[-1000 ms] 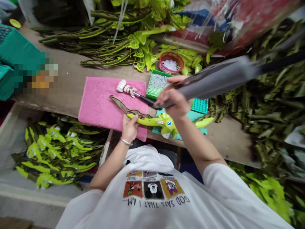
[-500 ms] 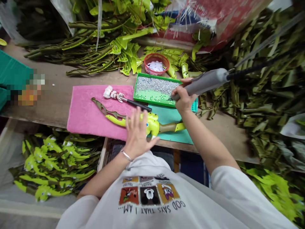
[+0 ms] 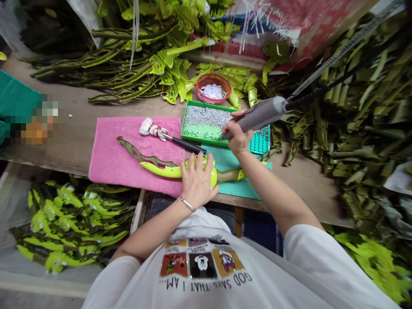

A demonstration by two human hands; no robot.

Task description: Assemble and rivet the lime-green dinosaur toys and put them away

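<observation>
A curved lime and olive plastic toy sword (image 3: 159, 170) lies across the pink cloth and the teal mat. My left hand (image 3: 197, 182) rests flat over its middle, fingers spread, hiding part of it. My right hand (image 3: 237, 137) is wrapped round a grey electric screwdriver (image 3: 265, 111) that hangs from a coiled cable. The screwdriver's nose points left, over the green tray (image 3: 202, 134), which holds many small screws (image 3: 209, 116). Above my left hand lies a black-handled mallet (image 3: 186, 144), its head wrapped in white cloth.
A red basket (image 3: 213, 100) of white pieces stands behind the tray. Green plastic parts (image 3: 141, 77) are heaped at the back, with olive parts (image 3: 363, 107) piled right. Similar toys (image 3: 64, 223) fill a bin at lower left. The pink cloth (image 3: 109, 159) covers the table's front.
My left hand has moved right and settled onto the toy sword. My right hand has brought the screwdriver a little left and down, over the tray. The toy sword has shifted slightly.
</observation>
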